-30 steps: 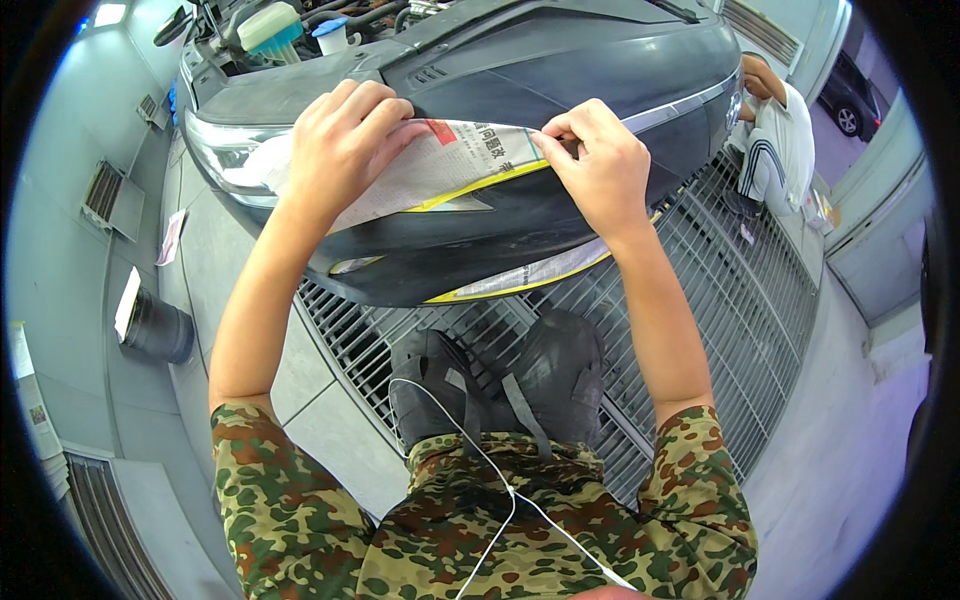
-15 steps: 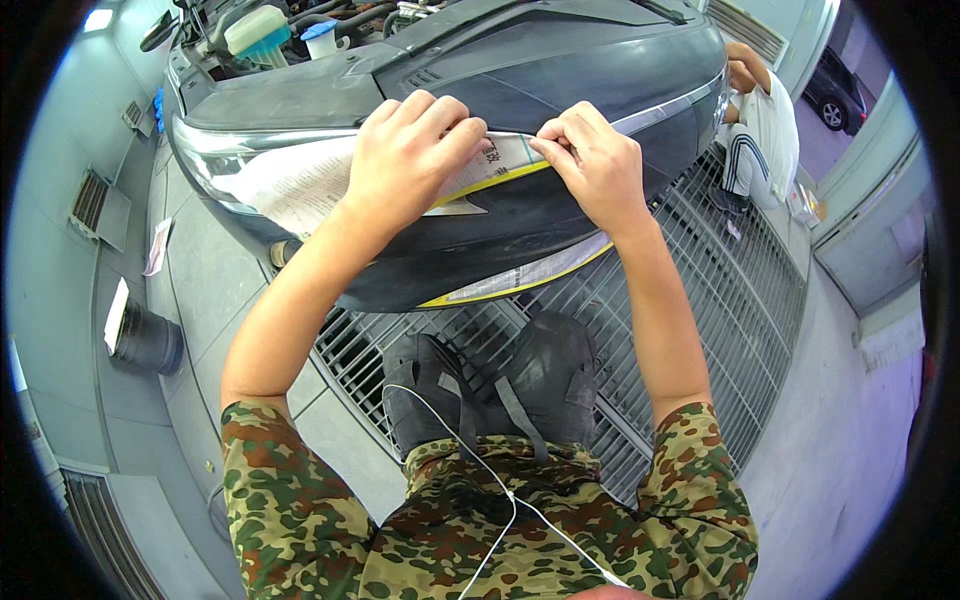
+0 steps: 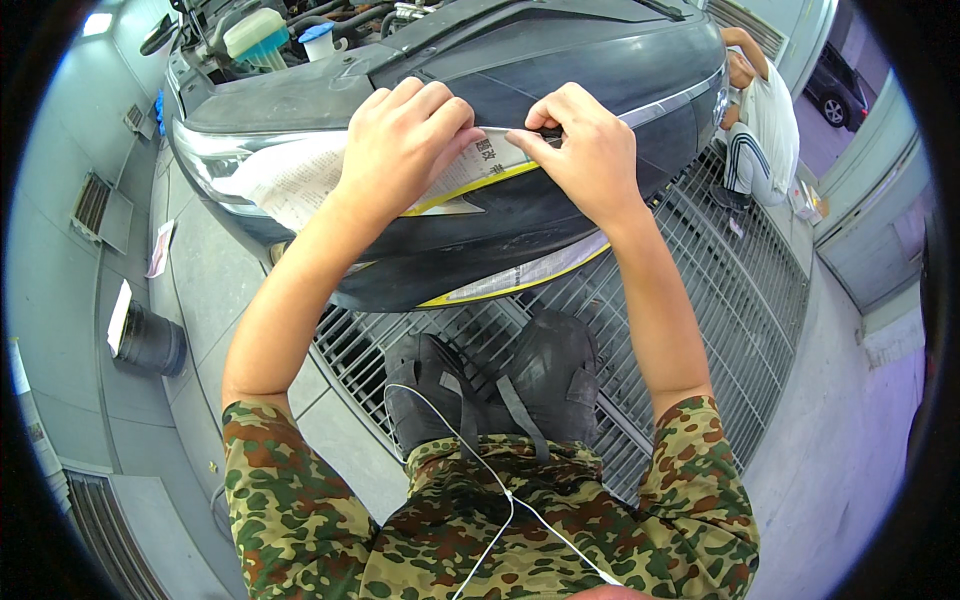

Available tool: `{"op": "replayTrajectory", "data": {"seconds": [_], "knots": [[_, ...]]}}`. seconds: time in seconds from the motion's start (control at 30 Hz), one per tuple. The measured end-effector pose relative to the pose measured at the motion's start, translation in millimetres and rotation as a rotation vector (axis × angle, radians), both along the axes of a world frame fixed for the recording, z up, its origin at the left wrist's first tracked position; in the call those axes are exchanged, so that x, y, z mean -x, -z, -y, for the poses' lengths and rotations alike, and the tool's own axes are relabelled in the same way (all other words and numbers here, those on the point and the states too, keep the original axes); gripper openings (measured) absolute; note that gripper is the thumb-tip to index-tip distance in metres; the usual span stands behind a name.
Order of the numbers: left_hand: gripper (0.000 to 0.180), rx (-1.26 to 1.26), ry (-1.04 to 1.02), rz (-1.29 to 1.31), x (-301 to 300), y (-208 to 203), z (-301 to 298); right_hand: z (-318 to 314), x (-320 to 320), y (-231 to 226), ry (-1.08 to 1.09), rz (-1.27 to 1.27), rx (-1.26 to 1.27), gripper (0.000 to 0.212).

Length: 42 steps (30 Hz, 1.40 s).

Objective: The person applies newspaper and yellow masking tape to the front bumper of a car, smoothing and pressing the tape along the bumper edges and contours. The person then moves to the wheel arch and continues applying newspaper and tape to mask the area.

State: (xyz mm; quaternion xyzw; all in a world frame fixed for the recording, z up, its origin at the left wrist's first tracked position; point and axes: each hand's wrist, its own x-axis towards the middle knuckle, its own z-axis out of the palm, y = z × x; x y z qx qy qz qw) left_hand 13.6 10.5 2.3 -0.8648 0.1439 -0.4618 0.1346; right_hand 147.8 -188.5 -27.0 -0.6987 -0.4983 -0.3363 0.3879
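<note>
A sheet of newspaper (image 3: pixel 295 178) edged with yellow masking tape (image 3: pixel 475 188) lies over the headlight area of a dark car front (image 3: pixel 420 245). My left hand (image 3: pixel 405 150) is closed on the sheet's upper edge, thumb and fingers pinched together. Close to its right, my right hand (image 3: pixel 585 155) pinches the same edge, its thumb pointing left toward my left fingertips. A short stretch of paper shows between the hands. Lower down, a second newspaper strip (image 3: pixel 530 274) with yellow tape fills the lower bumper opening.
Above the car front, the engine bay shows a fluid tank (image 3: pixel 255 35) and a blue-capped reservoir (image 3: pixel 318 42). A co-worker (image 3: pixel 765 125) in white crouches at the car's right side. Metal floor grating (image 3: pixel 700 290) runs underfoot. A black bin (image 3: pixel 148 338) stands at left.
Both hands have risen slightly, and my right hand has slid left along the paper's edge, nearer my left hand. The co-worker's head and arm have shifted.
</note>
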Motion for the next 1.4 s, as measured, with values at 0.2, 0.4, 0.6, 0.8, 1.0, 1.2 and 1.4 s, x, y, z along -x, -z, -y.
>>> {"op": "replayTrajectory", "data": {"seconds": [0.2,0.4,0.6,0.8,1.0,1.2,1.4], "knots": [[0.027,0.022,-0.018,-0.026,1.7,-5.9,-1.6,-2.6,1.2,-4.4,0.012,-0.052,0.057,0.025],[0.032,0.108,-0.039,-0.039,0.6,-8.5,-2.5,8.3,-5.3,-4.2,0.030,-0.107,0.076,0.023],[0.032,0.144,-0.051,-0.059,0.5,-9.8,-2.3,37.7,-20.7,-12.3,0.089,-0.330,0.023,0.022],[0.032,0.157,-0.043,-0.062,-0.2,-9.0,-2.3,14.4,2.5,-8.0,-0.066,-0.206,0.058,0.026],[0.032,0.135,-0.014,-0.026,4.3,-11.7,-6.2,-4.6,11.4,-19.8,0.080,-0.304,0.152,0.033],[0.034,0.156,-0.061,-0.051,17.4,-16.0,-28.0,-0.3,11.0,-30.2,0.088,-0.427,0.254,0.030],[0.038,0.167,-0.123,-0.087,35.1,-26.9,-51.9,-3.8,12.0,-33.2,0.052,-0.421,0.227,0.029]]}}
